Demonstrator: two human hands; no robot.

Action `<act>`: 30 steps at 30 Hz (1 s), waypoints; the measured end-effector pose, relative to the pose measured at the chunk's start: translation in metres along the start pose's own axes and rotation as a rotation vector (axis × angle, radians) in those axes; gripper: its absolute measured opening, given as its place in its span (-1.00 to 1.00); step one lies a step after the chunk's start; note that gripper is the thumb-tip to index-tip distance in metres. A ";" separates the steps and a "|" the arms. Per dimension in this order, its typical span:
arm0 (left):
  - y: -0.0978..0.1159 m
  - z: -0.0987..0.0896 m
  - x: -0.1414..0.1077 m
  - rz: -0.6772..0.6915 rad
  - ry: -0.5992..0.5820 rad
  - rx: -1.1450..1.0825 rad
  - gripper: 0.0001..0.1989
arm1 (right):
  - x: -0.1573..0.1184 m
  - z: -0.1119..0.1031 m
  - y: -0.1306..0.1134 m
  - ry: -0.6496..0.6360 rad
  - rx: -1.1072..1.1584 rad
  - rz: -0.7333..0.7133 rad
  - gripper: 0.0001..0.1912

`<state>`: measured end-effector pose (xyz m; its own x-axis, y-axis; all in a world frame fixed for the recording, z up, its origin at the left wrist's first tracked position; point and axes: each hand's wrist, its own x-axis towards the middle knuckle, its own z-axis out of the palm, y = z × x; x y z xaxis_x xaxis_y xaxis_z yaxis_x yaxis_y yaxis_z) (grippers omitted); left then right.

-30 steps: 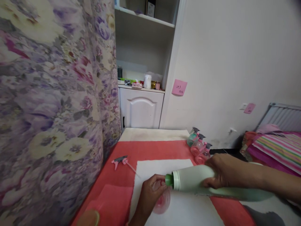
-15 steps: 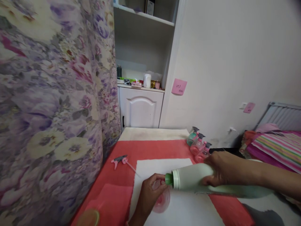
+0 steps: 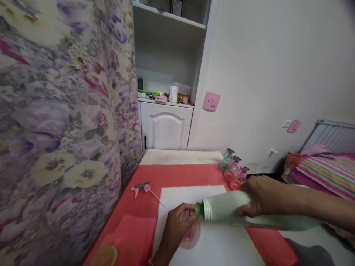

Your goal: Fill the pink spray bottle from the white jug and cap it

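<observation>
My right hand [image 3: 253, 197] is wrapped round a large pale green bottle [image 3: 224, 208], which lies almost level with its green spout pointing left. Below that spout stands a clear pink spray bottle [image 3: 190, 238] with its top off. The fingers of my left hand [image 3: 179, 223] close round the neck of this small bottle. Whether liquid is flowing cannot be made out. To the left lies a pink and grey spray trigger head [image 3: 141, 187], its thin tube reaching onto a white sheet [image 3: 216, 247].
Several spray bottles [image 3: 233, 171] line the table's right edge, one green and the others pink. A round yellowish lid-like thing [image 3: 107, 255] sits at the front left on the red cloth [image 3: 177, 175]. A floral curtain [image 3: 69, 129] hangs along the left side.
Both hands and the bottles keep almost the same positions. The view has shifted very slightly.
</observation>
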<state>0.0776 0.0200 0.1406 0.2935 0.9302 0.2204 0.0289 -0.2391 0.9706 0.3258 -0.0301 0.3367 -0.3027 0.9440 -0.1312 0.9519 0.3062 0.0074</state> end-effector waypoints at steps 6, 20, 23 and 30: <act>0.001 0.000 0.000 -0.005 0.001 0.016 -0.87 | 0.002 0.005 0.007 0.002 -0.043 -0.030 -0.57; 0.002 0.000 0.000 -0.012 0.003 -0.011 -0.87 | 0.002 -0.004 0.001 -0.053 -0.083 -0.020 -0.55; 0.002 0.000 0.000 -0.017 0.011 -0.011 -0.87 | 0.004 0.000 0.004 -0.028 -0.092 -0.033 -0.54; 0.000 0.000 0.000 -0.015 0.012 -0.029 -0.85 | 0.004 0.005 0.009 -0.005 -0.048 -0.016 -0.54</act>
<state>0.0781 0.0200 0.1411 0.2817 0.9370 0.2067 0.0058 -0.2171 0.9761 0.3337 -0.0236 0.3312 -0.3172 0.9384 -0.1369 0.9437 0.3267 0.0527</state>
